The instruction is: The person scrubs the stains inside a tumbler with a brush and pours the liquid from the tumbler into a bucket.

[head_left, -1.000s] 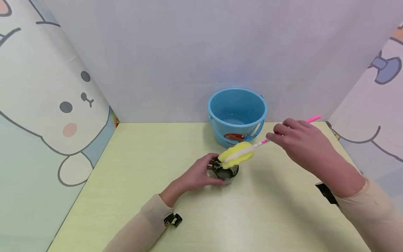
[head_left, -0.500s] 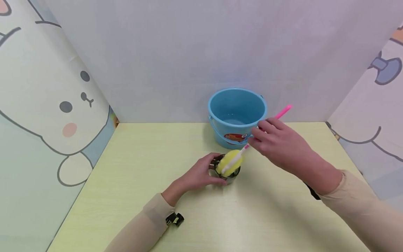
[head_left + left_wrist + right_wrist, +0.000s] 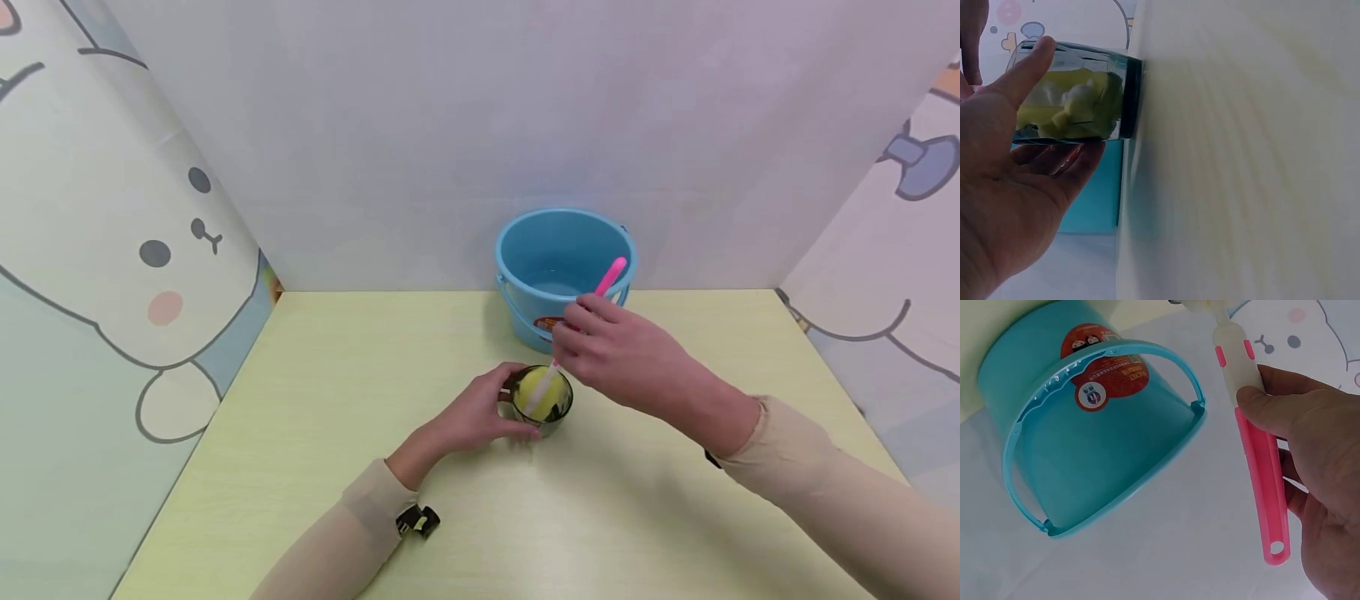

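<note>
A dark-tinted clear glass stands upright on the table, and my left hand grips its side, thumb at the front and fingers behind. In the left wrist view the glass shows a thick base on the tabletop. Inside it sits the yellow sponge head of a cup brush, which fills much of the glass. My right hand holds the brush's pink and white handle from above, tilted up to the right. In the right wrist view thumb and fingers pinch the handle.
Just behind the glass a blue bucket with a carrying handle and red label stands against the pale back wall. The light yellow table lies between side walls with cartoon prints.
My right hand has moved left and slightly down, and the brush has swung steeper. Its sponge head has gone from above the rim down into the glass. The left hand has stayed nearly still.
</note>
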Tool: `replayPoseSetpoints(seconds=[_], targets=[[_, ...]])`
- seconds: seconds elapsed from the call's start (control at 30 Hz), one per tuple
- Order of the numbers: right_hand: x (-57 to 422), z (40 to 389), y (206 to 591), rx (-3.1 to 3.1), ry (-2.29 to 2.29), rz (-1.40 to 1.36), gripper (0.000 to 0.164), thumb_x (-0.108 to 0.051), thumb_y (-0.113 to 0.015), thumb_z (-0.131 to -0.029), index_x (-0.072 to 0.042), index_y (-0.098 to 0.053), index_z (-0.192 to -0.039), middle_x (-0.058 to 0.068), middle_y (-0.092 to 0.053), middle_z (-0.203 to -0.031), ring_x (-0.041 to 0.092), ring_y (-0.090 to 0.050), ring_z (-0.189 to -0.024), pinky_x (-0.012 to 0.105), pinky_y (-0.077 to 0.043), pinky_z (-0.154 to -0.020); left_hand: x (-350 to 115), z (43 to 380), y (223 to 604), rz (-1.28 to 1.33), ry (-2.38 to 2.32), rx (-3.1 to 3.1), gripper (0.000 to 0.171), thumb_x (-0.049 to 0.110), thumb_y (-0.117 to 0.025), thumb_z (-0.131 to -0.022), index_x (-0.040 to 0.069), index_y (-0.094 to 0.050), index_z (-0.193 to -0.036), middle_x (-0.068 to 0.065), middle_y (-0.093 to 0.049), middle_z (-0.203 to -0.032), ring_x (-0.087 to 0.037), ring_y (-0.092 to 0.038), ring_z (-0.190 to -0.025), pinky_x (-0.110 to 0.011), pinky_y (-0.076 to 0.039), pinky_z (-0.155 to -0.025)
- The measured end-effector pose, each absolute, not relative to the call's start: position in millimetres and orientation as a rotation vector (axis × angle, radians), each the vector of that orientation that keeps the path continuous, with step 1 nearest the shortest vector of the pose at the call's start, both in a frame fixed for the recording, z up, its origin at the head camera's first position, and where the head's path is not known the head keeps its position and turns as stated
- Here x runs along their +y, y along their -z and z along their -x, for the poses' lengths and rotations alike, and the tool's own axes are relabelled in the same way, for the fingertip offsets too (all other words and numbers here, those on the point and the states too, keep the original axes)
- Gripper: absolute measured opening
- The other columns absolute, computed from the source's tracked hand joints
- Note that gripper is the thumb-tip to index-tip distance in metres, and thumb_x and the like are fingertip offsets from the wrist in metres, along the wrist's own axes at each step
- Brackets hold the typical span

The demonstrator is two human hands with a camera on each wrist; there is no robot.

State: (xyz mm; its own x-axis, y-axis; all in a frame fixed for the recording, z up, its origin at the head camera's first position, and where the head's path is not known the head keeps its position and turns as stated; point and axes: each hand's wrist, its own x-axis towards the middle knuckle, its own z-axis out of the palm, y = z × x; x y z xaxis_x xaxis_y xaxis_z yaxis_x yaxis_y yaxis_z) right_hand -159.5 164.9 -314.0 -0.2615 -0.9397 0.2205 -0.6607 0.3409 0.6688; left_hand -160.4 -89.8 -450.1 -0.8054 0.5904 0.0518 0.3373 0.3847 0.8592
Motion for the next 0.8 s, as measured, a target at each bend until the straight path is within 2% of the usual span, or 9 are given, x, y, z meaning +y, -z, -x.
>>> replayPoseSetpoints(seconds=[0.27,0.5,0.8], targets=[[154.6,161.3,313.9,-1.993,0.721,-1.429,0.048,-0.019,-0.1,-0.074,-0.009,-0.077,-0.115,0.013,-0.068,-0.119,0.035,-0.056,-0.111,0.044,-0.047,-0.101,-90.2,160.2,449.2,-0.826,-1.388,2.379,0.089,0.031,-0.096,-0.081,0.013,-0.046,-0.153,0.003,-0.059,-0.14,-0.012,-0.059,-0.123,-0.028,-0.053,-0.105],[155.5,165.9,311.2,-1.983,0.728,-1.471,0.052,-0.021,-0.102,-0.071,-0.012,-0.076,-0.115,0.013,-0.066,-0.116,0.034,-0.055,-0.112,0.044,-0.046,-0.102,-90.0,159.9,448.5,-0.826,-1.387,2.382,0.086,0.027,-0.096,-0.082,0.012,-0.047,-0.151,0.004,-0.06,-0.137,-0.011,-0.06,-0.12,-0.028,-0.053,-0.105],[160.8,168.3,306.1,-2.045,0.727,-1.488,0.059,-0.023,-0.102,-0.071,-0.008,-0.077,-0.122,0.012,-0.068,-0.121,0.032,-0.054,-0.111,0.041,-0.048,-0.096,-89.8,159.9,449.3,-0.833,-1.393,2.376,0.085,0.026,-0.096,-0.082,0.011,-0.047,-0.15,0.003,-0.061,-0.136,-0.012,-0.061,-0.121,-0.028,-0.053,-0.105]])
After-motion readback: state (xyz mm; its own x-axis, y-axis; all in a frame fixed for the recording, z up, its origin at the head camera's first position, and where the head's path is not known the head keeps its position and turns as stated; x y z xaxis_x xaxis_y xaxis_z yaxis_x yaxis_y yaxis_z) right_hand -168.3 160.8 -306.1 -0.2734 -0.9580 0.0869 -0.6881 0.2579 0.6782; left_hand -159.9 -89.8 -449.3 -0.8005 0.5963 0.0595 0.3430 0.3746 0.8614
